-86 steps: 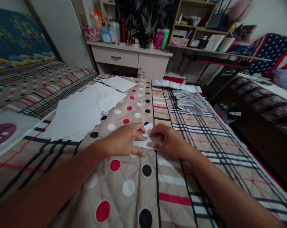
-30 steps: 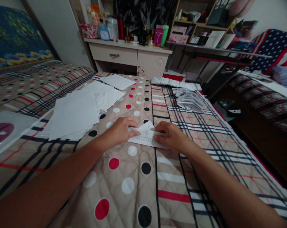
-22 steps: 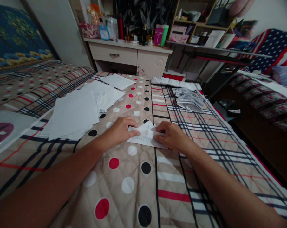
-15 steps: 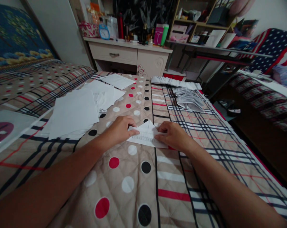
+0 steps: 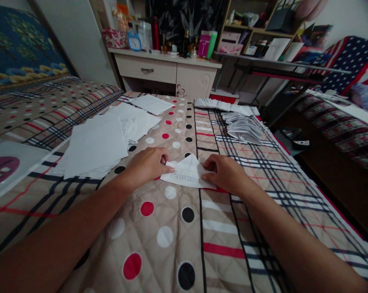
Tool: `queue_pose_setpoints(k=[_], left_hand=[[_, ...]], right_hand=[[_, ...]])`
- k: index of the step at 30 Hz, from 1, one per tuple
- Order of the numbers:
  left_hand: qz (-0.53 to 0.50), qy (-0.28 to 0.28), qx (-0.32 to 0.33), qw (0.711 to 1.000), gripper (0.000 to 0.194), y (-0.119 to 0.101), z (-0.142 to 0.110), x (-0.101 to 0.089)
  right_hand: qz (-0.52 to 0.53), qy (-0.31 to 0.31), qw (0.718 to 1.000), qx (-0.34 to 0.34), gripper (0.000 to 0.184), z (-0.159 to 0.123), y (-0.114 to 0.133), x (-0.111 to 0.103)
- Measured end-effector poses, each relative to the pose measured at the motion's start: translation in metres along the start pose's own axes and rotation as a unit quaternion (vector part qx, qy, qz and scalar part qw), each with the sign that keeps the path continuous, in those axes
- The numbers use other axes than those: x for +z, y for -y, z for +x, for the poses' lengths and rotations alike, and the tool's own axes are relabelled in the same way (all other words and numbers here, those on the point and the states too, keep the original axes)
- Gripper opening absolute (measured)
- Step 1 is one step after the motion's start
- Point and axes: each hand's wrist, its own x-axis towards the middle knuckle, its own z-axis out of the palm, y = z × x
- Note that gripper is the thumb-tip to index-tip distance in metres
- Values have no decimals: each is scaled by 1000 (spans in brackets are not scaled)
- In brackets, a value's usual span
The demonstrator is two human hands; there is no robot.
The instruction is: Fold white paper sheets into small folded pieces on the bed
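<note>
A folded sheet of white paper (image 5: 186, 173) lies between my hands on the quilted bedspread, its far side rising to a triangular point. A folded-up strip along its near side shows printed lines. My left hand (image 5: 151, 165) pinches the left corner, thumb on top and fingers curled behind. At the right end, my right hand (image 5: 222, 171) grips the sheet the same way, thumb over the strip. The fingertips under the paper are hidden.
To the left lies a pile of loose white sheets (image 5: 95, 146), with more paper (image 5: 153, 104) beyond. Folded paper pieces (image 5: 243, 128) are stacked at the right, near a long row of them (image 5: 226, 106). A white dresser (image 5: 145, 72) stands past the bed's far edge.
Earlier my fingers pressed around the pointed fold; then both hands moved apart to the paper's ends and the printed strip came up. Lately the left hand has shifted slightly left and the sheet bows a little.
</note>
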Motion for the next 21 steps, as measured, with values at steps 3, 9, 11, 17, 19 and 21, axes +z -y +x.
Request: queue_pose_setpoints(k=[3, 9, 11, 17, 19, 21], left_hand=[[-33, 9, 16, 999, 28, 3, 0, 0], [-94, 11, 74, 993, 30, 9, 3, 9], [-153, 5, 94, 984, 25, 10, 4, 14], [-499, -42, -21, 865, 37, 2, 6, 18], [-604, -68, -75, 790, 48, -5, 5, 15], [-668, -92, -110, 730, 52, -12, 4, 13]], right_hand=[[-2, 2, 1000, 7, 22, 0, 2, 1], [47, 11, 999, -6, 12, 1, -5, 3], [113, 12, 993, -15, 10, 3, -9, 6], [480, -26, 877, 2, 27, 6, -4, 22], [549, -50, 834, 11, 31, 4, 3, 25], [580, -56, 813, 8, 31, 0, 10, 27]])
